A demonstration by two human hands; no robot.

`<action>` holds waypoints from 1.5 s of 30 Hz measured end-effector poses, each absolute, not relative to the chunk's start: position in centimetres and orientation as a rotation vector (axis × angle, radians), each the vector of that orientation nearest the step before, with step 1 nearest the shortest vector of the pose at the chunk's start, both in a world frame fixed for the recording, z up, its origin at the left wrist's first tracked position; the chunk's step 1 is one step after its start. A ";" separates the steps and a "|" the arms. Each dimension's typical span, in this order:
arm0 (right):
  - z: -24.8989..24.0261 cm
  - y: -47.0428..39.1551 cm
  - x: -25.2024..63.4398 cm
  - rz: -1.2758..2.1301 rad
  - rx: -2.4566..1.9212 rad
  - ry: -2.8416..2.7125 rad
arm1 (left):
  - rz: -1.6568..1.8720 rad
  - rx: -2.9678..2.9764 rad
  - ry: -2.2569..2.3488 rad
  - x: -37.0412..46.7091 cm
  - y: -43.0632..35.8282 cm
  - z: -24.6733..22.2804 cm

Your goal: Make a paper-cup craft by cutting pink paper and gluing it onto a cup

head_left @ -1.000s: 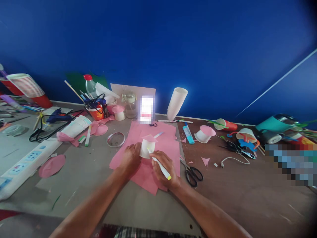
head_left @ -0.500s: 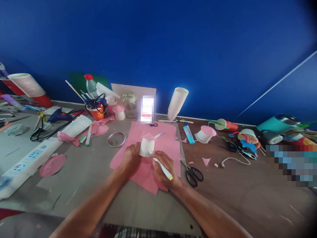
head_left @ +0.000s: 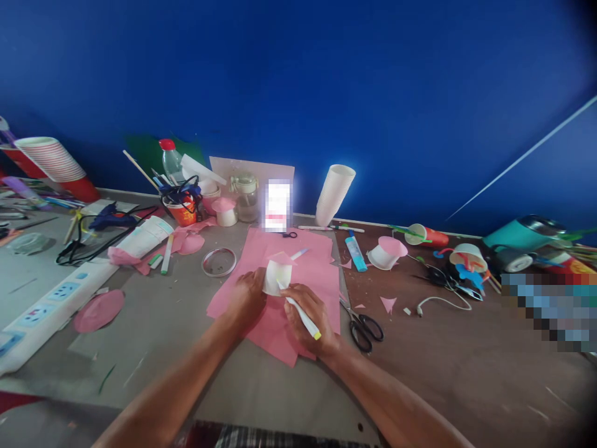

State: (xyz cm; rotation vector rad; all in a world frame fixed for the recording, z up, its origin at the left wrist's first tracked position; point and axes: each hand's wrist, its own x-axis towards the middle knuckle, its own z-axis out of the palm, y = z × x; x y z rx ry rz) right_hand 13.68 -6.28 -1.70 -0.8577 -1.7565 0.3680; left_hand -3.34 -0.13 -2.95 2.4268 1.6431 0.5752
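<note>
Over the pink paper sheets (head_left: 312, 249), my left hand (head_left: 252, 294) grips the left side of a small white paper cup (head_left: 278, 278) with a pink paper piece on its far end. A faint yellowish patch shows on the cup's side. My right hand (head_left: 310, 317) is closed around a white marker with a yellow end (head_left: 305, 320); its tip meets the cup or is very close to it. The fingertips of my left hand are partly hidden by the cup. Black-handled scissors (head_left: 364, 326) lie just right of the sheets.
A phone-like bright screen (head_left: 277, 205) and a stack of white cups (head_left: 334, 196) stand along the blue wall. To the left are a tape ring (head_left: 219, 262) and a power strip (head_left: 51, 305). Rightward lie a blue glue box (head_left: 356, 252) and a pink-topped cup (head_left: 386, 253).
The marker's yellow end has swung slightly to the left, along with my right hand. My left hand and the cup have stayed almost in place.
</note>
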 end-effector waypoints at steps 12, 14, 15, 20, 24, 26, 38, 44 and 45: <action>-0.9 -6.5 14.0 0.197 -0.965 -1.641 | 0.703 2.331 1.611 -3.8 0.3 -2.8; -1.2 -6.5 13.9 0.177 -0.919 -1.732 | 0.759 2.317 1.595 -3.8 0.3 -2.9; -1.2 -6.5 13.9 0.154 -0.895 -1.788 | 0.781 2.312 1.585 -3.8 0.4 -3.0; -1.5 -6.6 13.5 0.147 -0.936 -1.960 | 0.928 2.285 1.540 -3.9 0.5 -3.2; -1.7 -6.5 13.6 0.209 -0.985 -1.947 | 1.087 2.290 1.506 -3.8 0.6 -3.2; -1.9 -6.3 13.7 0.212 -0.976 -1.933 | 1.192 2.292 1.491 -3.6 0.7 -3.1; -2.0 -6.3 13.5 0.204 -0.932 -1.903 | 1.212 1.942 1.533 -2.8 0.5 -3.1; -1.8 -6.0 14.0 0.148 -0.901 -1.971 | 0.956 1.920 1.516 -3.1 0.5 -2.2; -1.8 -6.0 14.0 0.135 -0.893 -1.970 | 0.926 1.919 1.519 -3.1 0.5 -2.0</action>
